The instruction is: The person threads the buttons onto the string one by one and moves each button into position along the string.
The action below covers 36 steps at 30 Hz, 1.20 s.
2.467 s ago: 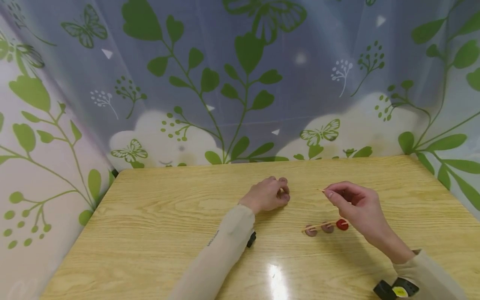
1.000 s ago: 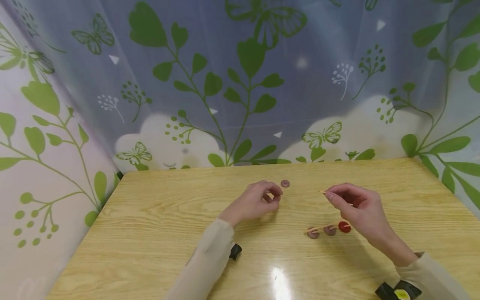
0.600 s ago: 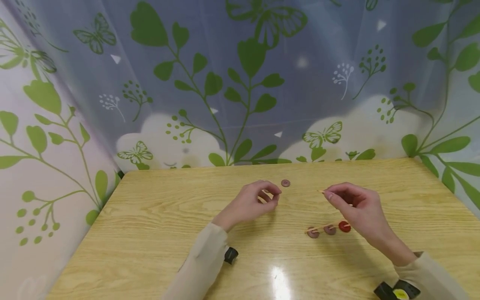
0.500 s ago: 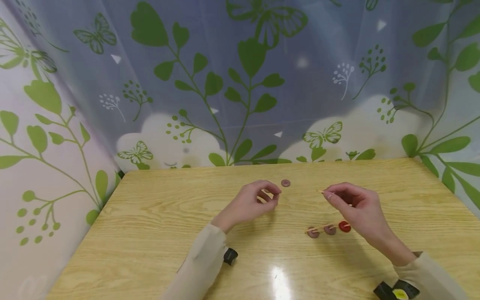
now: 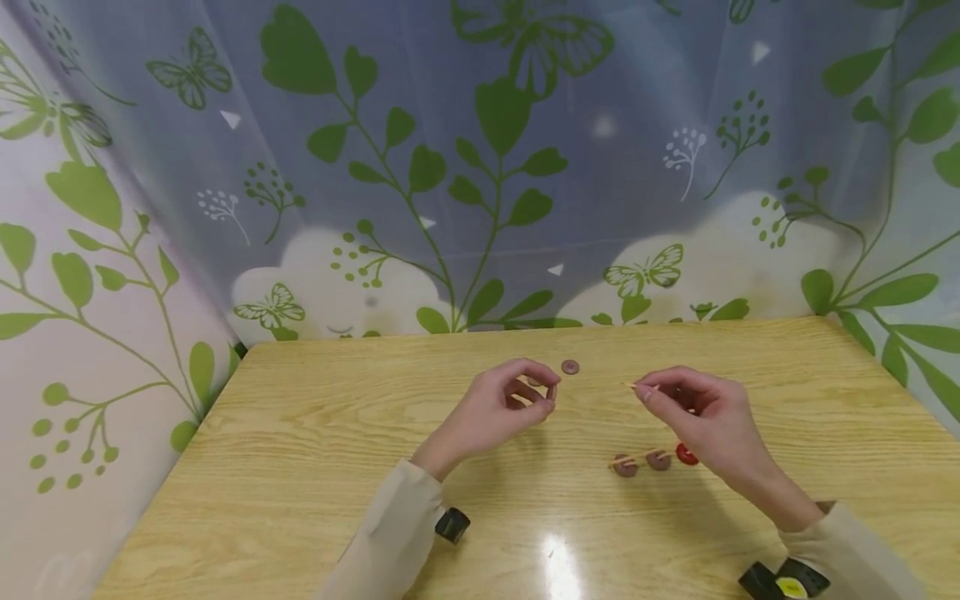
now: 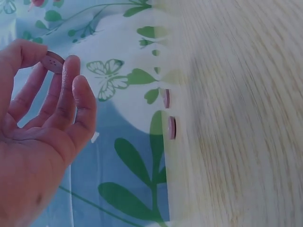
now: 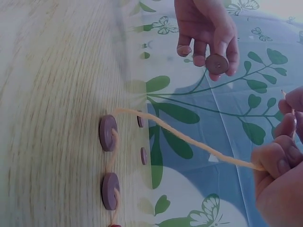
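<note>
button (image 7: 217, 64) pinched in left hand (image 5: 492, 408) | right hand (image 5: 705, 421) pinches cord (image 7: 189, 139) | red button (image 5: 685, 453) partly hidden

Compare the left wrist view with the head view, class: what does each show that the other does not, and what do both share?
Only the left wrist view shows the face, with small holes, of the held button pinched in the left hand.

Only the head view shows the right hand, the string and the brown buttons threaded on it.

Both show the left hand, two loose brown buttons, the table and the leafy curtain.
</note>
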Each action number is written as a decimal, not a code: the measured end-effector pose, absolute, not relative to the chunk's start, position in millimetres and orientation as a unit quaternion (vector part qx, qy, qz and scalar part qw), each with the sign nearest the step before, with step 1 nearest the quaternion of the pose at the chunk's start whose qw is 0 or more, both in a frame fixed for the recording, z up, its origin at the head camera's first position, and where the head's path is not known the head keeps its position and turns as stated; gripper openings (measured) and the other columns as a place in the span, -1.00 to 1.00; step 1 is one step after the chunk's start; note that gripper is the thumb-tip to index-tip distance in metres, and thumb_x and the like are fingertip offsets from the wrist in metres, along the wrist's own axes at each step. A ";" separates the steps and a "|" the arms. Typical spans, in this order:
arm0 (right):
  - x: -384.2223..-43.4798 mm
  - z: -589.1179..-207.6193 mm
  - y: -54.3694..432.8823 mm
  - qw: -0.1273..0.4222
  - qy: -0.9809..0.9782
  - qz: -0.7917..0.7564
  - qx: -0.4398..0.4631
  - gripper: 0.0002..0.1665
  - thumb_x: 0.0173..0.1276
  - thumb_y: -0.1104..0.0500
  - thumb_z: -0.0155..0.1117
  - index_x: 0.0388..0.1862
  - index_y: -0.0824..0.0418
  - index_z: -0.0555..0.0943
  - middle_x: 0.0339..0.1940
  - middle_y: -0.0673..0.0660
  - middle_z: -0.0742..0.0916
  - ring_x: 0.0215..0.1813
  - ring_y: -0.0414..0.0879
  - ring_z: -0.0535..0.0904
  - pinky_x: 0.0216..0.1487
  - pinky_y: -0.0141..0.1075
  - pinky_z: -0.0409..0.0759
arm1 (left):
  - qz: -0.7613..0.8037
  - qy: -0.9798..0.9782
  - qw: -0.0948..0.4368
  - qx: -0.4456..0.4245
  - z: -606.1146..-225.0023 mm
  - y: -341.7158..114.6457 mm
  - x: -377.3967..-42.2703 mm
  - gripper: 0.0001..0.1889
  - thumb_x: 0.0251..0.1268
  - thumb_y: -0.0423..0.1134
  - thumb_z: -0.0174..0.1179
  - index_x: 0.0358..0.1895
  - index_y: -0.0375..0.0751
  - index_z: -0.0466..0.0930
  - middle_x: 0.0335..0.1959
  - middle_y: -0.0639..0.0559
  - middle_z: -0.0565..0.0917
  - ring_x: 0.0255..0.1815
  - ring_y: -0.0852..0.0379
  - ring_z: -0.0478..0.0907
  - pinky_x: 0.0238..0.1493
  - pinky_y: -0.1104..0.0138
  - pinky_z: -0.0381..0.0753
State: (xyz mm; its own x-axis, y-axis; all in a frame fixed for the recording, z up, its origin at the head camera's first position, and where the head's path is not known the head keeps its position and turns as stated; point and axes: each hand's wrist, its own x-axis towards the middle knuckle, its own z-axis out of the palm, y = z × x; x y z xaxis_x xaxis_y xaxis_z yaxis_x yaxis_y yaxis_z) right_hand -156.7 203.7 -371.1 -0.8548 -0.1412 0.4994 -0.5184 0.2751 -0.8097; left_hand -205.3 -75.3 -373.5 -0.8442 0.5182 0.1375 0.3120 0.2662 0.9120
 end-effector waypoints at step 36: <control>-153.3 -365.2 182.5 0.145 -0.788 0.560 0.211 -0.86 0.39 0.40 0.33 -0.15 0.24 0.74 -0.37 -0.12 0.75 -0.47 -0.29 0.52 -0.44 -0.40 0.58 | 0.601 0.751 0.082 0.261 -358.1 -72.1 -183.9 -0.75 0.37 -0.32 0.31 0.06 -0.11 0.62 0.02 -0.10 0.69 -0.08 0.18 0.72 -0.06 0.31 0.73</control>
State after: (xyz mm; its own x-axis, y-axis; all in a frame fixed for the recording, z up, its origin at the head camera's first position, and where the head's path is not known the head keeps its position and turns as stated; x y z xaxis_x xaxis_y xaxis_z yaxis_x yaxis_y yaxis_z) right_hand -153.3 182.5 -365.2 -0.8691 -0.1702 0.4644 -0.4945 0.2827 -0.8219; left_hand -183.9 -72.1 -358.1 -0.8501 0.4906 0.1911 0.2943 0.1417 0.9452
